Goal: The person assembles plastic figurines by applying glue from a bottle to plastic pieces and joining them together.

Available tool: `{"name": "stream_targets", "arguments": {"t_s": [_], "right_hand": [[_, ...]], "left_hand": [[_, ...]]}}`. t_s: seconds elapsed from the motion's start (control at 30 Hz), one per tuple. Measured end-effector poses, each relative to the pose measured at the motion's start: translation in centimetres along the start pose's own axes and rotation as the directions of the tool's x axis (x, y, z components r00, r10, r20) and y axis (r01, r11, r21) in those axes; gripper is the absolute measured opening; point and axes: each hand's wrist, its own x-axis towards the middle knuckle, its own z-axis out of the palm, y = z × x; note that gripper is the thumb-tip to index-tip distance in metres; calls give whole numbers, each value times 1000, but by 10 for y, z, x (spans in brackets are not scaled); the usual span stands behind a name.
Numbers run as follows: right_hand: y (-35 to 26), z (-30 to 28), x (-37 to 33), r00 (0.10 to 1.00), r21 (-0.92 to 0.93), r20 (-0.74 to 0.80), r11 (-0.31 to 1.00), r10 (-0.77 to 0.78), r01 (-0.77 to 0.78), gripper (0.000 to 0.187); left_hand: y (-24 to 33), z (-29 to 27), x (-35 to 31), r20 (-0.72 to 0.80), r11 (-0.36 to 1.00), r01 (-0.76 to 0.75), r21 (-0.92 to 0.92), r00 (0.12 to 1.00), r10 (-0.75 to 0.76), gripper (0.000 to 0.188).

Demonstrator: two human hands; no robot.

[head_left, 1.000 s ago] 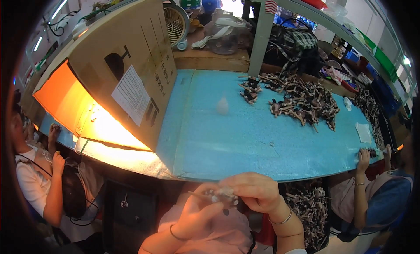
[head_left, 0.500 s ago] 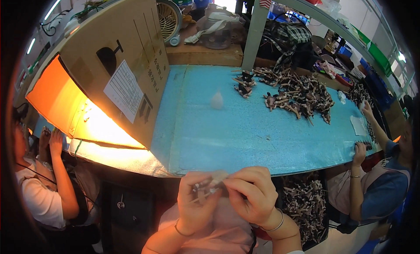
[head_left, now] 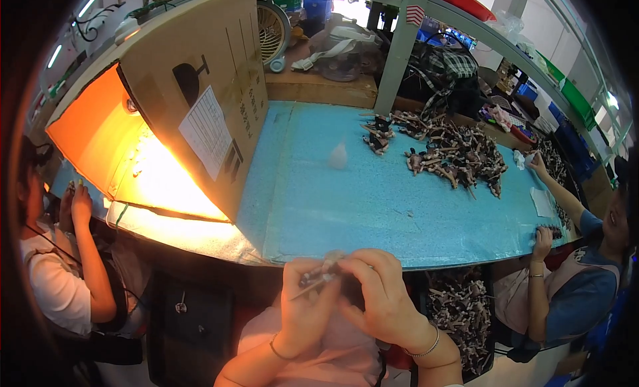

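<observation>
In front of my body, just off the table's near edge, my left hand (head_left: pixel 307 304) is closed round a small dark-and-pale piece (head_left: pixel 318 278) with a thin stick jutting from it. The fingers of my right hand (head_left: pixel 381 295) are bent, with the thumb and fingertips at the upper end of the same piece. My fingers cover much of it, and blur hides its detail. Beyond the hands, a whitish drop-shaped bottle (head_left: pixel 338 157) stands upright on the blue tabletop (head_left: pixel 346 214).
A heap of similar black-and-beige pieces (head_left: pixel 462 154) lies at the back right. At left stands a big carton (head_left: pixel 226 74), brightly lit inside. More pieces fill a tray (head_left: pixel 459 314) below the table. Co-workers sit at left (head_left: pixel 60 274) and right (head_left: pixel 566 287).
My right hand has shifted slightly left, its fingertips closing in over the top of the piece. The left hand keeps its hold. The whole view has moved a little.
</observation>
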Motion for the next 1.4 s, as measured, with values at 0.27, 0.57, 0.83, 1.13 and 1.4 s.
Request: {"name": "stream_targets", "arguments": {"t_s": [0.27, 0.57, 0.83, 1.13, 1.4], "right_hand": [[24, 3, -13, 994, 205, -22, 974, 107, -100, 55], [37, 25, -34, 977, 891, 3, 442, 211, -98, 60], [35, 14, -31, 983, 693, 86, 699, 162, -176, 70], [13, 20, -45, 862, 972, 199, 19, 465, -235, 69], [6, 19, -58, 851, 972, 224, -44, 475, -231, 72]], "left_hand": [[9, -21, 2, 356, 918, -233, 322, 928, 111, 55], [30, -14, 16, 446, 812, -433, 392, 861, 244, 70], [34, -18, 18, 492, 719, -445, 534, 855, 164, 71], [17, -12, 13, 500, 640, -551, 536, 818, 286, 89], [4, -2, 10, 354, 927, -369, 66, 877, 324, 65]]}}
